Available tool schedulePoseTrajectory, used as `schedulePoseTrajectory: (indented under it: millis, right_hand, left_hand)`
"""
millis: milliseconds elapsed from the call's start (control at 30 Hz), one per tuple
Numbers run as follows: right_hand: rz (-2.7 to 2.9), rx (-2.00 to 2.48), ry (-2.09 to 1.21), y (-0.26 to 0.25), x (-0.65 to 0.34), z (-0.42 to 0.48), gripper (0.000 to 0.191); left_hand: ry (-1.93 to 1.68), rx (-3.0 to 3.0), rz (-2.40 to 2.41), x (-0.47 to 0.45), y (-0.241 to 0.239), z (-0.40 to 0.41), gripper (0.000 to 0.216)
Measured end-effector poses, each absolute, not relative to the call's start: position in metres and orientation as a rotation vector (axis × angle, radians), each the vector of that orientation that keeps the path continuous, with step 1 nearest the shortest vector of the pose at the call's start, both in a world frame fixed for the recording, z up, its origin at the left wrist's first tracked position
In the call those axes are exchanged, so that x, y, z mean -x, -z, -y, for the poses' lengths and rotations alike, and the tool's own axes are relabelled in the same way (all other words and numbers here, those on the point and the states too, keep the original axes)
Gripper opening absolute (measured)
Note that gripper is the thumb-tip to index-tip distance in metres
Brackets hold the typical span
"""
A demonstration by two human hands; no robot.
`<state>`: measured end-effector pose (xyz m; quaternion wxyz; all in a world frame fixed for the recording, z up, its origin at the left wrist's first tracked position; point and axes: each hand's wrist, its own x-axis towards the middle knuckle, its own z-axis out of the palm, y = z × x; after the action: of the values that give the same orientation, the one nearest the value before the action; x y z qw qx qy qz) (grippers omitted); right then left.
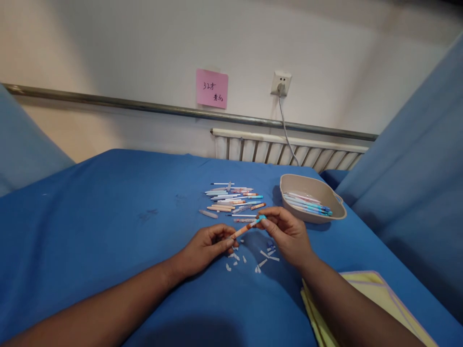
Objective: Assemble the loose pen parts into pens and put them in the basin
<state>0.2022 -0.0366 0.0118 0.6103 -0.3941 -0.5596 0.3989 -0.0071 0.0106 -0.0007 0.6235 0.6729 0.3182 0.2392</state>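
Between my two hands is a pen (243,231) with an orange barrel and a light blue end, tilted up to the right. My left hand (210,245) pinches its lower end between thumb and fingers. At the upper blue end, my right hand (286,233) has its thumb and fingertips closed on it. Small white pieces (265,260) lie scattered on the blue cloth below my hands, with a few dark blue bits (270,244) among them. Just beyond my hands is a loose pile of pen parts (224,196): barrels, refills and caps in white, blue and orange.
A beige basket (311,180) holding several pens stands at the right. A folded yellow cloth (365,284) lies by my right forearm. The blue sheet (108,207) covers the table. Behind are a radiator (260,147), a plugged-in cord (284,120) and a pink note (212,88).
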Motion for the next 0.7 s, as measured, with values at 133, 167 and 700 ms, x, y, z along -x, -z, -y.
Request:
schedulePoseTrajectory:
  millis: [133, 167, 700]
  right_hand:
    - [1.396, 0.962, -0.773, -0.008, -0.206, 0.037, 0.018]
    - [1.423, 0.984, -0.721, -0.008, -0.206, 0.037, 0.018]
    - [1.703, 1.111, -0.410, -0.014, -0.208, 0.039, 0.010]
  left_hand:
    - [-0.558, -1.493, -0.730, 0.007, 0.003, -0.012, 0.024]
    - [-0.560, -1.478, -0.730, 0.007, 0.003, -0.012, 0.025]
    - [-0.585, -1.553, -0.764, 0.007, -0.003, -0.009, 0.023]
